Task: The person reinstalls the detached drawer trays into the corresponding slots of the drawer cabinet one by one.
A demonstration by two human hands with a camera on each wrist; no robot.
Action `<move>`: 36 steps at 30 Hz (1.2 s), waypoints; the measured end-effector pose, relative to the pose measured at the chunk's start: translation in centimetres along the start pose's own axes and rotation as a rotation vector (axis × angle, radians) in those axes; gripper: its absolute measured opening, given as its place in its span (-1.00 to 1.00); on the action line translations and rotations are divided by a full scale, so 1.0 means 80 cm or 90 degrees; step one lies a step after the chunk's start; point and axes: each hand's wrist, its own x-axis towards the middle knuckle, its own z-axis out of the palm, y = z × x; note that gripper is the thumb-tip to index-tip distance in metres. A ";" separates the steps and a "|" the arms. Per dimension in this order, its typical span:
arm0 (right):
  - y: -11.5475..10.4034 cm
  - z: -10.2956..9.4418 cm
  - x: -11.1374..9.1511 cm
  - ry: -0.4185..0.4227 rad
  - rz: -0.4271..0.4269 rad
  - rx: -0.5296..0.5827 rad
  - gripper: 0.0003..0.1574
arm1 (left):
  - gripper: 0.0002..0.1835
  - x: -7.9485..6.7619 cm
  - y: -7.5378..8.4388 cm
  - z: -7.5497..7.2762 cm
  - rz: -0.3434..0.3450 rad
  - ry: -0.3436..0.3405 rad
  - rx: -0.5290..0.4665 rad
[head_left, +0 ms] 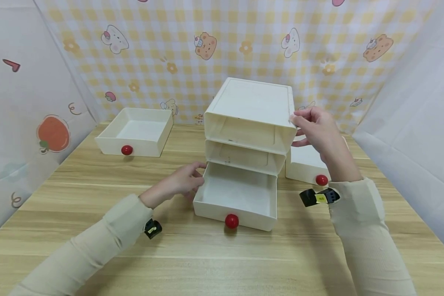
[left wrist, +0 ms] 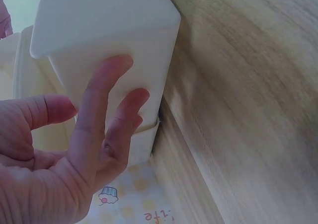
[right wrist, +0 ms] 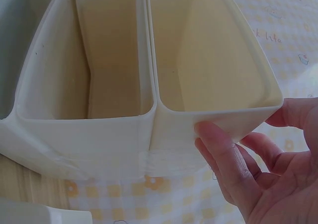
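Note:
A white three-tier drawer cabinet (head_left: pixel 257 98) stands mid-table, its upper two compartments hollow. From the lowest level a white drawer (head_left: pixel 234 211) with a round red knob (head_left: pixel 232 221) sticks out toward me. My left hand (head_left: pixel 183 181) is at the drawer's left side; in the left wrist view two fingertips (left wrist: pixel 118 64) press flat against the outer wall, with the thumb right at the rim. At the cabinet's upper right front corner, my right hand (head_left: pixel 316 125) grips with the thumb on top and fingers along the side wall (right wrist: pixel 181 144).
Two more white drawers with red knobs sit apart on the wooden table (head_left: pixel 140 271): the left drawer (head_left: pixel 137 148) toward the back, the right drawer (head_left: pixel 305 169) beside the cabinet, partly behind my right hand. A yellow checked curtain (head_left: pixel 244 20) hangs behind.

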 end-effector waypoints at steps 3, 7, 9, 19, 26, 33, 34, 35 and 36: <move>0.000 0.000 0.000 0.000 0.000 0.002 -0.66 | -0.40 0.001 0.000 0.000 0.002 -0.003 -0.003; -0.001 0.000 -0.001 0.001 0.000 0.002 -0.66 | -0.40 0.001 0.000 -0.001 0.006 -0.007 -0.003; -0.001 0.000 -0.001 0.001 -0.001 0.000 -0.65 | -0.40 0.000 0.000 -0.002 0.007 -0.009 -0.003; -0.001 0.001 -0.002 0.004 -0.005 0.002 -0.69 | -0.42 -0.004 -0.001 -0.001 0.012 0.011 -0.006; 0.000 0.001 -0.004 0.006 -0.006 -0.008 -0.68 | -0.50 -0.024 -0.003 0.004 0.096 0.087 0.107; 0.000 0.001 -0.004 0.007 -0.006 -0.011 -0.67 | -0.63 -0.063 -0.001 0.018 0.207 0.221 0.243; 0.001 0.001 -0.004 0.007 -0.006 -0.012 -0.67 | -0.65 -0.069 -0.001 0.022 0.227 0.239 0.268; 0.001 0.001 -0.004 0.008 -0.007 -0.013 -0.67 | -0.66 -0.075 -0.002 0.025 0.248 0.251 0.293; 0.001 0.001 -0.004 0.008 -0.008 -0.013 -0.67 | -0.67 -0.080 -0.003 0.029 0.272 0.264 0.322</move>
